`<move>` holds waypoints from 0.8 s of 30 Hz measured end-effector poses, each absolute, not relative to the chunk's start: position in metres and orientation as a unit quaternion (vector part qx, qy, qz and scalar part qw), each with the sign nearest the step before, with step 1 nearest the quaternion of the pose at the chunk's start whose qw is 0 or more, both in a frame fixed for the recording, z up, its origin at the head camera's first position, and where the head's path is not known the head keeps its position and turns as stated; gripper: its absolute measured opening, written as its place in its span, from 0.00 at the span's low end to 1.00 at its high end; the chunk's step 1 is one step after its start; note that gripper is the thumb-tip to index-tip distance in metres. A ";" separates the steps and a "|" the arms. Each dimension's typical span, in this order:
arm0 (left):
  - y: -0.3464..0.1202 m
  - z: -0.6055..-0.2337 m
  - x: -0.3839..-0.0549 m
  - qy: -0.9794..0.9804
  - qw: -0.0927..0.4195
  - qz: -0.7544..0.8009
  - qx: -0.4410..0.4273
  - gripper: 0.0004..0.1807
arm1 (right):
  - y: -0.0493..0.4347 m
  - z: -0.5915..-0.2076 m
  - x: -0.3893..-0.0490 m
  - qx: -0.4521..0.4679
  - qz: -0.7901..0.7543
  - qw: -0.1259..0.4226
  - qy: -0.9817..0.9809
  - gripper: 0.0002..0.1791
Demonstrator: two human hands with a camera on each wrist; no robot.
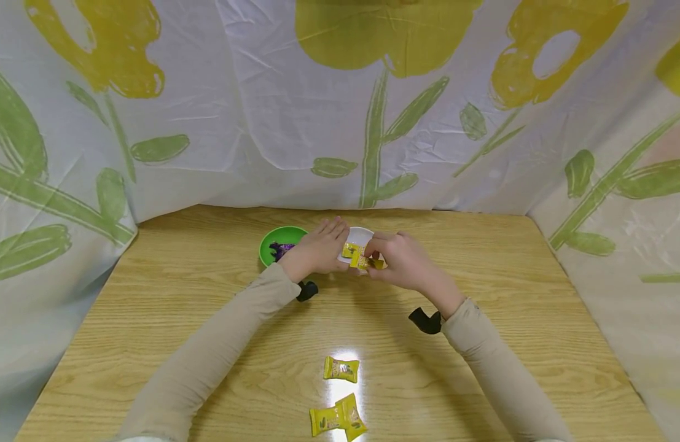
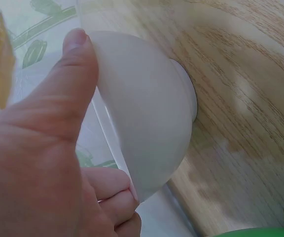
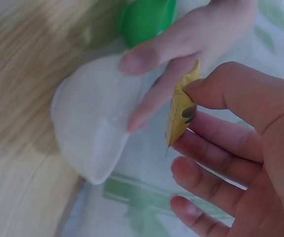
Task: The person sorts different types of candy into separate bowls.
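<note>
At the far side of the table stands a white bowl [image 2: 142, 113] with yellow packets [image 1: 351, 250] in it. The left hand [image 1: 323, 248] lies along the bowl's left rim, thumb and fingers spread and touching it in both wrist views. Over the bowl's right side, the right hand [image 1: 403, 261] pinches a small yellow packet [image 3: 182, 108] between thumb and fingers. Its other fingers are spread below. Left of the white bowl, partly behind the left forearm, is a green bowl [image 1: 266, 248] holding purple-wrapped pieces [image 1: 281, 250].
Nearer on the wooden table [image 1: 483, 276] lies one yellow packet [image 1: 341, 369]. Two more yellow packets [image 1: 325, 420] overlap at the front edge of the view. A white curtain [image 1: 207, 123] with painted flowers encloses the back and sides. Black pieces [image 1: 426, 320] show at both wrists.
</note>
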State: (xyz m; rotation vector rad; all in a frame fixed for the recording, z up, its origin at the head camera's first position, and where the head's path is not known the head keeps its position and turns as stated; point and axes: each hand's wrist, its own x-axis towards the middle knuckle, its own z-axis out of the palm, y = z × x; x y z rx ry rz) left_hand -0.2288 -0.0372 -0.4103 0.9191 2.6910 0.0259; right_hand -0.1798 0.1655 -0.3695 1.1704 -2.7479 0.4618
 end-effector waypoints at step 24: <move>-0.038 -0.412 -0.228 0.937 0.149 0.012 0.316 0.59 | 0.152 -0.411 -0.229 0.339 0.080 -0.065 -0.935 0.08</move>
